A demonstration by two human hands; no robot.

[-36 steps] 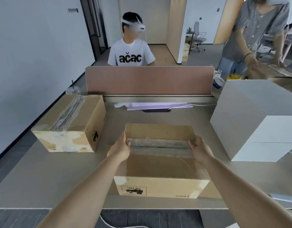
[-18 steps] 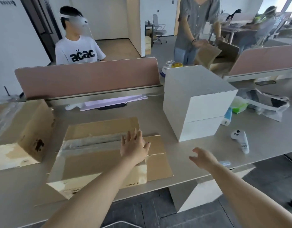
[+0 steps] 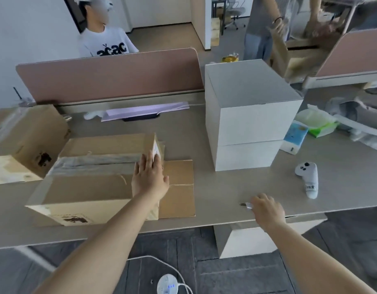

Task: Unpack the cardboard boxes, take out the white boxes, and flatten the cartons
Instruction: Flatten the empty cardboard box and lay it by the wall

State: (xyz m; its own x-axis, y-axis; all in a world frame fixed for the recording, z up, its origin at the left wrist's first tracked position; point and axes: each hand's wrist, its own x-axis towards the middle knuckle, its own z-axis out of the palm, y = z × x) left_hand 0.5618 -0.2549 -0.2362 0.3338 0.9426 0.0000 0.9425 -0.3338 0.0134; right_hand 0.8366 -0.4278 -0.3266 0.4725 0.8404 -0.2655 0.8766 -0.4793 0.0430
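Note:
A taped cardboard box [image 3: 87, 183] lies shut on the desk in front of me, on a flattened carton sheet [image 3: 179, 187]. My left hand [image 3: 150, 179] rests flat with straight fingers on the box's right end. My right hand [image 3: 267, 210] is at the desk's front edge, its fingers curled over a small cutter [image 3: 246, 205] whose tip pokes out to the left. Two white boxes [image 3: 251, 124] stand stacked to the right of the carton. A second sealed cardboard box [image 3: 24, 132] sits at the far left.
A white controller [image 3: 308, 179], a blue-and-white pack [image 3: 294, 136] and a tissue pack [image 3: 319, 124] lie at the right. A pink divider [image 3: 111, 75] closes the desk's back, with two people beyond it. A white box [image 3: 247, 240] stands under the desk; a power strip [image 3: 167, 286] lies on the floor.
My view swung right. Both hands left the box's taped seam: the left went to the box's right end, and the right reached to the desk's front edge and closed over the small cutter.

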